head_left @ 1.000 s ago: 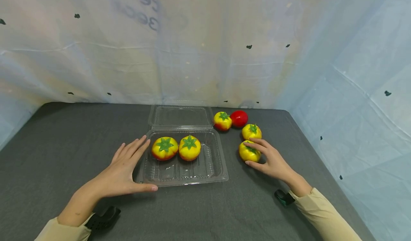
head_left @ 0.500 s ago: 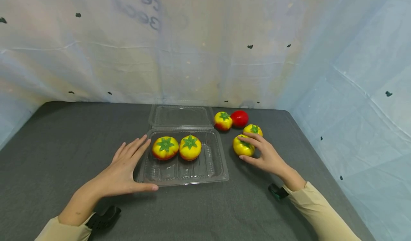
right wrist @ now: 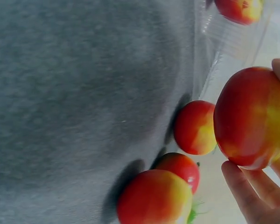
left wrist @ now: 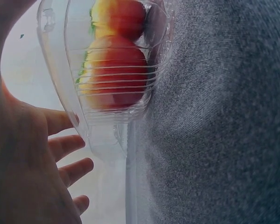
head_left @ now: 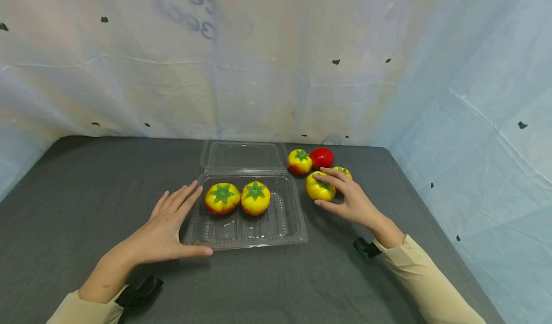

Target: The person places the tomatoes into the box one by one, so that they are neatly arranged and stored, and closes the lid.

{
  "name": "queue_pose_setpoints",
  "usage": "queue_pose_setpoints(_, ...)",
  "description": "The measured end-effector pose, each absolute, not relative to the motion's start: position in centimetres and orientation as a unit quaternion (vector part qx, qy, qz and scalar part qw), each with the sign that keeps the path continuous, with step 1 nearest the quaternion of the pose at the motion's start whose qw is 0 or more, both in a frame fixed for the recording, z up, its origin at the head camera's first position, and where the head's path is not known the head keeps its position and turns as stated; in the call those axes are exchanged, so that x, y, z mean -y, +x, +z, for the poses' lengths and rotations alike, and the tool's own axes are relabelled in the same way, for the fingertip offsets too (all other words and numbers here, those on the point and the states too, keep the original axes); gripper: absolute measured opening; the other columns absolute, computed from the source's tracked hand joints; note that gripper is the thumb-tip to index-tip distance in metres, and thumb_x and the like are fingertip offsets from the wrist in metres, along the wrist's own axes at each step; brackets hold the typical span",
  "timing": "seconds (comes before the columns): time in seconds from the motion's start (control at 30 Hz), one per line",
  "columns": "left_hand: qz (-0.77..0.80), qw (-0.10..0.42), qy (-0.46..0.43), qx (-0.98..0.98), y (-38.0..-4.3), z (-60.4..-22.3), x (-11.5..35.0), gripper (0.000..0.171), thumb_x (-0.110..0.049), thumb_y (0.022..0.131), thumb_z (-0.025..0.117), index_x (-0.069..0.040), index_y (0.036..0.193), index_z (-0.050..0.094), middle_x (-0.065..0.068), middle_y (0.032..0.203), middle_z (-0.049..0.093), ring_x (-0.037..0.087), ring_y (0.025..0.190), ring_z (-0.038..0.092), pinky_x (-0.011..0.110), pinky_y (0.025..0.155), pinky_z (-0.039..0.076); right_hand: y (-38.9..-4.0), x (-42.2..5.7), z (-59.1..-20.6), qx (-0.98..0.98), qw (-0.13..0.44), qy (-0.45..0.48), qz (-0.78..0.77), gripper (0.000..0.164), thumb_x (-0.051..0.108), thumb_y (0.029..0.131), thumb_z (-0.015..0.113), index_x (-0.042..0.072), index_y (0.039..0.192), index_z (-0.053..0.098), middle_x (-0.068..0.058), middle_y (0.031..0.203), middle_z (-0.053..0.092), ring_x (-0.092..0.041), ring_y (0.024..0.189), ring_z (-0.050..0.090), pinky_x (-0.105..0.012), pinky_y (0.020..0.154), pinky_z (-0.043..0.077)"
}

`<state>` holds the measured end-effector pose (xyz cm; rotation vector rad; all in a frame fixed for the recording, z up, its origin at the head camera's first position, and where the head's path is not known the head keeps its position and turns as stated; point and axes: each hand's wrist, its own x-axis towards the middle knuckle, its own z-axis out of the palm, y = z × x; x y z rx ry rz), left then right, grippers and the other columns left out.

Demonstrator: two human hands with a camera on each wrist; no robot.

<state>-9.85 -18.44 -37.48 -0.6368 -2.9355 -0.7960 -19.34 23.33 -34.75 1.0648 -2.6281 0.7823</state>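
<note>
My right hand grips a yellow-and-red tomato with a green star-shaped calyx, thumb on one side and fingers on the other. In the right wrist view this held tomato is up off the cloth. Two similar tomatoes, one on the left and one on the right, sit side by side in a clear plastic clamshell box, whose lid lies folded back. At the box's left side my left hand is spread, fingers extended along the wall and thumb near the front corner, holding nothing.
Behind the held tomato, another yellow one is partly hidden by my right hand. A yellow-red tomato and a red fruit lie right of the lid. Grey cloth covers the table; pale sheeting hangs behind it.
My right hand has lifted the front yellow tomato and carried it leftward and slightly away, toward the box. The left hand and the box stay where they were.
</note>
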Motion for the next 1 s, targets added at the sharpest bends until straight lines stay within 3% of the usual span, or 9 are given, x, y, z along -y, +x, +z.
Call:
queue_pose_setpoints(0.17, -0.253, 0.019, -0.205, 0.945, -9.8, -37.5, 18.4, 0.123, -0.07, 0.065, 0.073, -0.011, 0.155, 0.014, 0.015, 0.16, 0.011, 0.043, 0.144, 0.013, 0.061, 0.114, 0.0, -19.5, -22.6, -34.1, 0.886, 0.087, 0.358, 0.281, 0.059, 0.019, 0.079, 0.079, 0.015, 0.134, 0.057, -0.013, 0.14, 0.047, -0.025, 0.111, 0.054, -0.037, 0.075, 0.057)
queue_pose_setpoints(0.7, -0.253, 0.021, -0.206, 0.945, -9.9, -37.6, 18.5, 0.123, -0.071, 0.064, 0.073, -0.011, 0.155, 0.015, 0.015, 0.16, 0.011, 0.043, 0.144, 0.014, 0.061, 0.114, 0.0, -19.3, -19.9, -32.7, 0.868, 0.085, 0.395, 0.289, 0.059, 0.02, 0.078, 0.08, 0.014, 0.132, 0.058, -0.01, 0.137, 0.05, -0.024, 0.121, 0.05, -0.044, 0.094, 0.049)
queue_pose_setpoints(1.0, -0.257, 0.021, -0.207, 0.944, -9.9, -37.7, 18.5, 0.123, -0.07, 0.065, 0.073, -0.012, 0.155, 0.014, 0.014, 0.161, 0.01, 0.042, 0.144, 0.013, 0.06, 0.115, -0.002, -18.9, -18.3, -31.8, 0.863, 0.062, 0.407, 0.294, 0.059, 0.024, 0.08, 0.079, 0.018, 0.134, 0.056, -0.01, 0.144, 0.045, -0.025, 0.133, 0.043, -0.047, 0.1, 0.045)
